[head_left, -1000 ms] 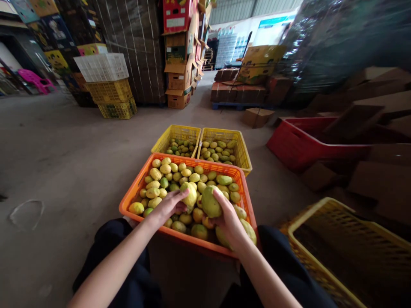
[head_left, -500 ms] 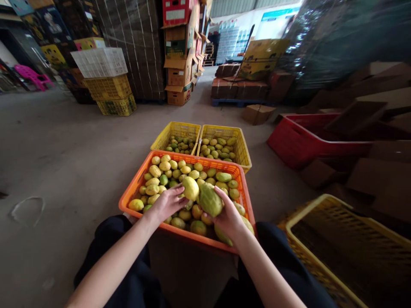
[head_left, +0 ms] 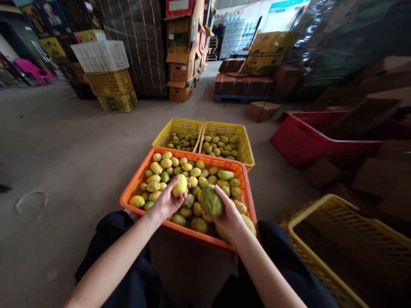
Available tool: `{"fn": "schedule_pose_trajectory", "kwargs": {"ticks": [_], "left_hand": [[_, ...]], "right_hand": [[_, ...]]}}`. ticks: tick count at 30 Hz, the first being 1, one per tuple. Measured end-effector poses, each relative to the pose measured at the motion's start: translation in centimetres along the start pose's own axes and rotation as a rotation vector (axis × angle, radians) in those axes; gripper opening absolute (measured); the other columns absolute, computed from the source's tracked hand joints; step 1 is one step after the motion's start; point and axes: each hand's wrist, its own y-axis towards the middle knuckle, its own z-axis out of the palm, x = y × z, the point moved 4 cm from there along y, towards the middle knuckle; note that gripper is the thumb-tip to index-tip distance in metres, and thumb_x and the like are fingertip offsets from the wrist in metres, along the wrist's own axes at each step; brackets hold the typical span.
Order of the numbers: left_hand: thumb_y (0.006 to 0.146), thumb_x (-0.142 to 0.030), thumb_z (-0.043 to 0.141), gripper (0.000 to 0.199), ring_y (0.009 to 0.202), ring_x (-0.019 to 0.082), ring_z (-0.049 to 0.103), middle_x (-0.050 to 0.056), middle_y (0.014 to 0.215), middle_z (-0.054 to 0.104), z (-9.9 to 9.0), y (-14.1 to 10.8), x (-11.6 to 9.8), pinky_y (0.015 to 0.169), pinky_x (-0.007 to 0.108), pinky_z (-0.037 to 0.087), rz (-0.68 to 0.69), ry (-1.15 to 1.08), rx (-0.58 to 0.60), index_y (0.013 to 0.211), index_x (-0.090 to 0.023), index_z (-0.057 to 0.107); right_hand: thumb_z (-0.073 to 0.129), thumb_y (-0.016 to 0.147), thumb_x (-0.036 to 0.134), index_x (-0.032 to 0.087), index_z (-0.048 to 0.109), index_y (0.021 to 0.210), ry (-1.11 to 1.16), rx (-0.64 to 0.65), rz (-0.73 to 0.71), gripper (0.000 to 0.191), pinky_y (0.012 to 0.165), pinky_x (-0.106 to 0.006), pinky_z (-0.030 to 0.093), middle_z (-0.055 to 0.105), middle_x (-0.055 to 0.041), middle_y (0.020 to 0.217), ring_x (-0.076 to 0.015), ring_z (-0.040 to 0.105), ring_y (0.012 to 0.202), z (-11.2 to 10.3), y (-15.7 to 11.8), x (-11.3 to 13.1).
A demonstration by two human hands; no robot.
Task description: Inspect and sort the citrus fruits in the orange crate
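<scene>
My left hand (head_left: 170,201) is closed around a yellow lemon (head_left: 180,185), its thumb on top and fingertips curled round the far side. In my right hand (head_left: 229,214) is a larger green, bumpy, lemon-like fruit (head_left: 212,201), gripped with the thumb along its right side. Both are held above an orange crate (head_left: 141,173) filled with yellow and green lemons (head_left: 166,163) of mixed sizes. The two held fruits are apart from each other. Part of the crate's near contents is hidden behind my hands.
Two yellow crates (head_left: 247,145) with similar fruit stand against the orange crate's far side. A yellow crate (head_left: 316,214) is by my right leg, with a red bin (head_left: 298,141) beyond it. Stacked baskets (head_left: 111,83), cardboard boxes (head_left: 181,72) and a loaded pallet (head_left: 244,85) stand farther back.
My left hand has drawn left and turned, taking the yellow lemon away from the green fruit. My right hand keeps its hold with little movement. The view has shifted slightly.
</scene>
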Motion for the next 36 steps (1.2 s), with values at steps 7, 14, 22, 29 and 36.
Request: {"fn": "schedule_pose_trajectory", "kwargs": {"ticks": [7,14,22,29,36], "left_hand": [[0.102,-0.042,0.036,0.045,0.045,0.008,0.050,0.006,0.065,0.061,-0.3,0.3,-0.1,0.035,0.013,0.042,-0.053,-0.058,0.054,0.103,-0.007,0.064],[0.102,-0.031,0.046,0.031,0.060,0.012,0.067,0.006,0.084,0.071,-0.3,0.0,0.0,0.046,0.015,0.055,0.020,-0.133,-0.084,0.127,-0.019,0.059],[0.094,-0.024,0.060,0.027,0.065,0.012,0.069,0.007,0.092,0.072,-0.2,0.0,0.1,0.046,0.013,0.052,0.012,-0.144,-0.068,0.120,-0.017,0.062],[0.101,-0.035,0.041,0.033,0.047,0.007,0.054,0.009,0.086,0.070,-0.5,0.0,0.3,0.031,0.010,0.033,-0.070,-0.183,-0.041,0.114,-0.014,0.062],[0.100,-0.030,0.038,0.032,0.062,0.014,0.063,0.011,0.084,0.066,0.0,-0.1,0.8,0.042,0.018,0.049,-0.067,-0.176,-0.049,0.112,-0.010,0.060]], "right_hand": [[0.042,0.100,0.042,0.018,0.065,0.087,0.149,-0.195,0.376,0.036,0.050,-0.030,0.053,0.072,-0.0060,0.067,-0.0210,0.069,0.056,0.0,-0.8,-0.5],[0.051,0.095,0.044,0.020,0.064,0.091,0.176,-0.225,0.357,0.028,0.049,-0.031,0.053,0.072,-0.0039,0.068,-0.0218,0.068,0.055,-0.2,-0.8,-0.5],[0.059,0.090,0.037,0.023,0.062,0.087,0.233,-0.277,0.303,0.015,0.053,-0.030,0.056,0.070,-0.0002,0.069,-0.0185,0.068,0.059,-0.4,-0.4,-0.7],[0.063,0.087,0.038,0.022,0.061,0.086,0.237,-0.312,0.331,0.016,0.052,-0.032,0.057,0.068,-0.0012,0.067,-0.0199,0.066,0.058,-0.5,-0.9,0.0],[0.064,0.086,0.030,0.021,0.063,0.091,0.267,-0.227,0.261,0.010,0.065,-0.036,0.063,0.072,-0.0042,0.078,-0.0211,0.070,0.071,-0.9,-0.3,0.2]]}}
